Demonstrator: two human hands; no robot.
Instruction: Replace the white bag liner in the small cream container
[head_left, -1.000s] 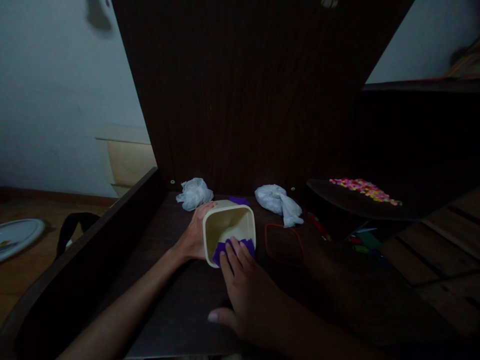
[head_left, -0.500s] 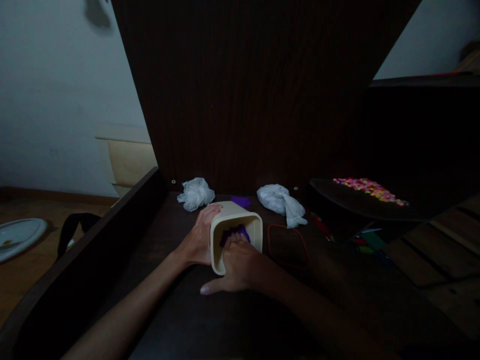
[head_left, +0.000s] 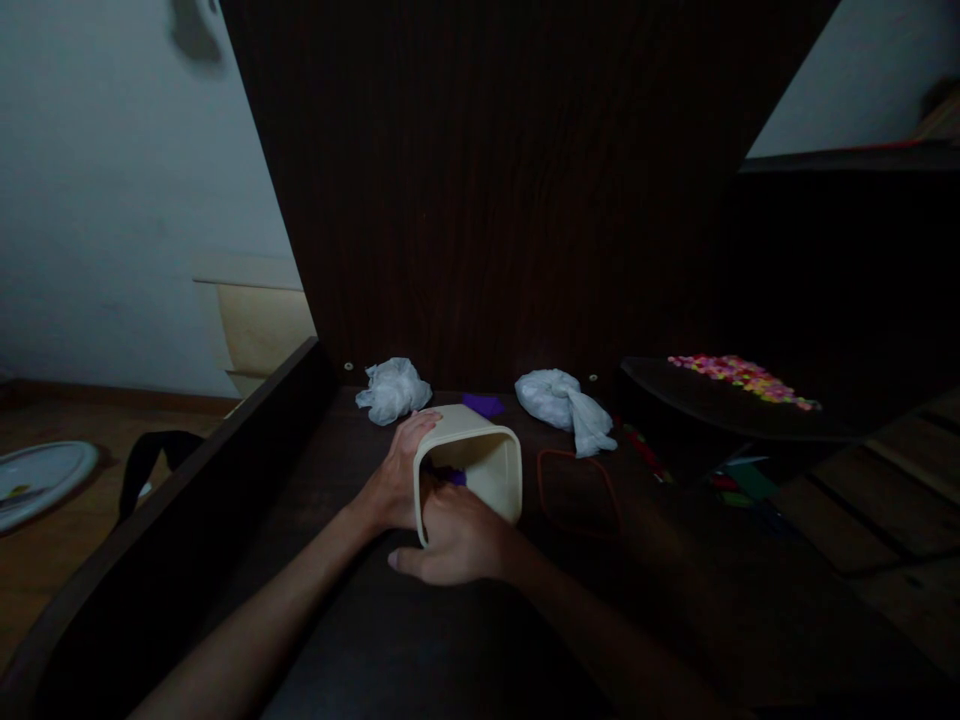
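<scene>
A cream plastic bin lies on its side on the dark wooden surface, its mouth facing me. My left hand is closed around its left side, the fingers over the upper edge. My right hand reaches into the mouth, pressing a crumpled purple cloth against the inside left wall. Its thumb sticks out below the rim; the fingertips are hidden in shadow. Behind the bin lies another flat purple piece. To the right is a thin brown rounded frame, perhaps a rim or lid ring.
Two crumpled white plastic bags, one at left and one at right, lie by the tall dark panel. A raised board edges the left side. On a shelf at right are many small colourful pieces.
My right hand has moved slightly left and deeper into the bin, carrying the purple cloth toward the left wall. The bin has turned and shifted a little left with my left hand on it.
</scene>
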